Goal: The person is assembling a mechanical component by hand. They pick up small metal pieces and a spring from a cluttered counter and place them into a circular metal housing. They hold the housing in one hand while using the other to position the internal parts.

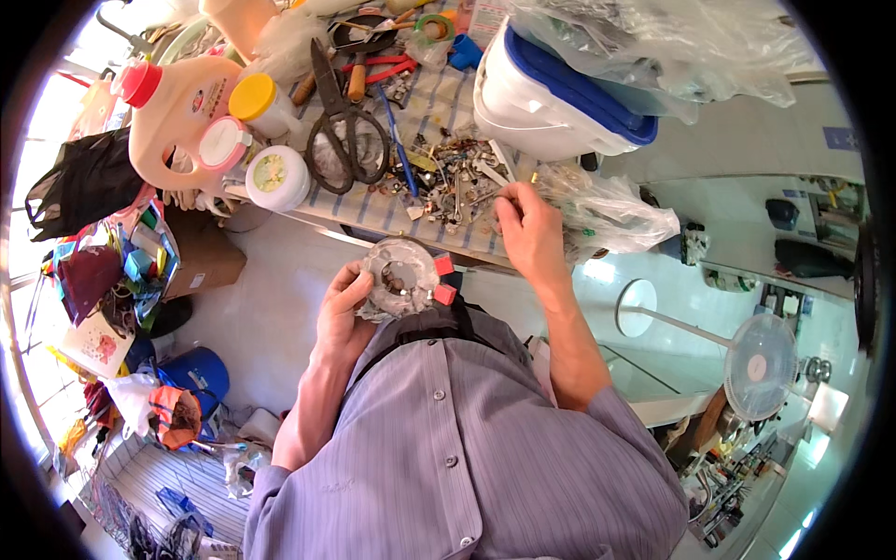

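Note:
My left hand (345,313) grips the side of a shallow round grey dish (378,297) in front of my body. Small metal bits (403,278) lie in the dish, and two red blocks (444,280) show at its right edge. My right hand (532,229) is at the table's front edge, thumb and fingers pinched together beside a pile of small screws and metal parts (457,173). What the pinch holds is too small to name. A small brass-coloured piece (534,176) shows just beyond its knuckles.
Large black scissors (343,140) and a blue pen (399,149) lie left of the pile. Jars (278,179) and a detergent jug (177,112) stand further left. A white bucket with a blue lid (523,103) and clear plastic bags (616,210) are at right. A fan (761,367) stands lower right.

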The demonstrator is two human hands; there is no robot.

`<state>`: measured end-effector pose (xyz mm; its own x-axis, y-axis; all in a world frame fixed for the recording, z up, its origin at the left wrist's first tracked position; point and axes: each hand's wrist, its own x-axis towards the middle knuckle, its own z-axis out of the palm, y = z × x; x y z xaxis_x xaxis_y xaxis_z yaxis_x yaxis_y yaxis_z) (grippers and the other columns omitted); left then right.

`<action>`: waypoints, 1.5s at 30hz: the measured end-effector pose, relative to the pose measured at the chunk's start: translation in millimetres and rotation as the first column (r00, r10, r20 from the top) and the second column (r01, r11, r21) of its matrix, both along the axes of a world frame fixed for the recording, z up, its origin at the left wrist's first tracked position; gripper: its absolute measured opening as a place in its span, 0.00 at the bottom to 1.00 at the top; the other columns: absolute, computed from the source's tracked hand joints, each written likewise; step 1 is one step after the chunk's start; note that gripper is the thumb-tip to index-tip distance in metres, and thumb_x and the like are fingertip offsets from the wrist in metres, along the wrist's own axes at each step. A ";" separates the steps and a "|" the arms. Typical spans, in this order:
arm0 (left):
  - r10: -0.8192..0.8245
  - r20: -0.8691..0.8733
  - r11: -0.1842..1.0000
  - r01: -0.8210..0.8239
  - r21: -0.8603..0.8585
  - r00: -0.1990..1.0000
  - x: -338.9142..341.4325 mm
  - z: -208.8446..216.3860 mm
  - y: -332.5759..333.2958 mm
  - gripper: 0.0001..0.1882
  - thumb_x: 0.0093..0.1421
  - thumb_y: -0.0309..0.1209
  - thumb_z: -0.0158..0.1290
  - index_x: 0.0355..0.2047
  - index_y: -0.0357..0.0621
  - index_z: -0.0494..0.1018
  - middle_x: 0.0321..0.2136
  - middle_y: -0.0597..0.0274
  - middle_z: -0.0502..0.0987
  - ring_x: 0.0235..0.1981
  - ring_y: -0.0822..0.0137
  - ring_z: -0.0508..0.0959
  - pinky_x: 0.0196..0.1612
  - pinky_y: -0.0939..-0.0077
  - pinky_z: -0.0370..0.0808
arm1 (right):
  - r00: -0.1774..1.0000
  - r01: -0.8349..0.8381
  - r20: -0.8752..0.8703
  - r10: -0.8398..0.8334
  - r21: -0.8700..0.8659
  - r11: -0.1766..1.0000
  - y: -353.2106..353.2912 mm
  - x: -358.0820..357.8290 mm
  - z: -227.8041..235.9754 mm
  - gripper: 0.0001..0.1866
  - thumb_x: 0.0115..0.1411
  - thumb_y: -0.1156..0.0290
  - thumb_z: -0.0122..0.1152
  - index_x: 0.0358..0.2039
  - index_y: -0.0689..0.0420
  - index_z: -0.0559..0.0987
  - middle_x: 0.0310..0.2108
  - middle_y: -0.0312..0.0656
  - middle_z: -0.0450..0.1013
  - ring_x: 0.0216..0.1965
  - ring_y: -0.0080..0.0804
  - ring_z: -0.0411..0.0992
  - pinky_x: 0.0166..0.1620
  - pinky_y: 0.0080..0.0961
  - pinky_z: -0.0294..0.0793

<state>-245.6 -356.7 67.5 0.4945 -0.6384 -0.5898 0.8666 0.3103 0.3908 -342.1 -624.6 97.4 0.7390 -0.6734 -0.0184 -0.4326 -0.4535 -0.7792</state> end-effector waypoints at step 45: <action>-0.075 0.114 0.997 0.075 0.005 0.991 -12.6 -7.5 -16.0 0.06 0.66 0.24 0.57 0.42 0.39 0.74 0.37 0.60 0.81 0.37 0.67 0.81 0.45 0.63 0.83 | 0.975 -0.122 0.179 0.132 -0.068 0.990 15.4 -19.2 29.6 0.06 0.60 0.74 0.64 0.35 0.63 0.80 0.33 0.48 0.79 0.34 0.47 0.77 0.39 0.35 0.75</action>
<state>-258.3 -372.6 59.9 0.5095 -0.6760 -0.5323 0.8370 0.2460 0.4888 -361.4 -609.2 127.1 0.8060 -0.5699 0.1599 -0.2215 -0.5410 -0.8114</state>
